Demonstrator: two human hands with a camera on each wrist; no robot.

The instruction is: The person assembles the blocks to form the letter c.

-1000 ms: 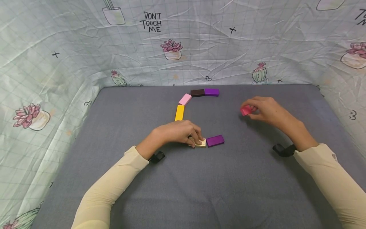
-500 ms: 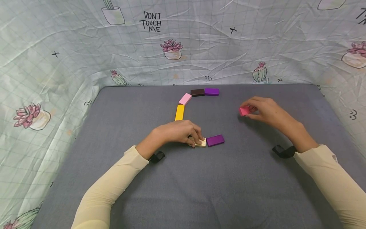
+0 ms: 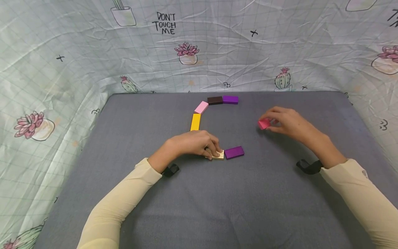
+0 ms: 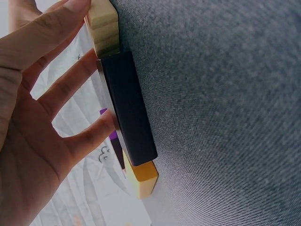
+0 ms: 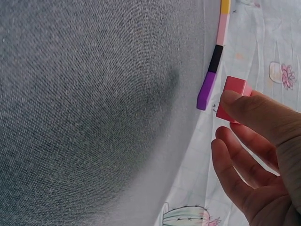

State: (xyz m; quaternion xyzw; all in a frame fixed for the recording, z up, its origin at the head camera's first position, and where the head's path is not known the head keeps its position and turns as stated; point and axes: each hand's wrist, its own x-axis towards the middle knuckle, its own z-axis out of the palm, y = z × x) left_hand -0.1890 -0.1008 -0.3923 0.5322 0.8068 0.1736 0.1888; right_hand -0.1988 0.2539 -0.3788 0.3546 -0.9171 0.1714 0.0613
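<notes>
My left hand (image 3: 194,143) holds a plain wooden block (image 3: 219,155), with thumb and fingers at it on the table. A dark purple block (image 3: 234,152) lies at the wooden block's right end. In the left wrist view a black block (image 4: 127,108) joins the wooden block's other end; my hand hides it from the head view. Beyond it comes a yellow block (image 3: 195,122). My right hand (image 3: 290,121) pinches a pinkish-red block (image 3: 264,123) between thumb and fingers. The right wrist view shows that block (image 5: 228,110) held up, the other fingers loosely bent.
A pink block (image 3: 201,107), a dark brown block (image 3: 215,100) and a purple block (image 3: 230,100) continue the curved line toward the back. Grey cloth (image 3: 199,207) covers the table. A patterned curtain (image 3: 224,52) hangs behind and at both sides.
My right hand has shifted slightly to the left with the pinkish-red block. The left hand stays on the wooden block, and the row of blocks has not moved.
</notes>
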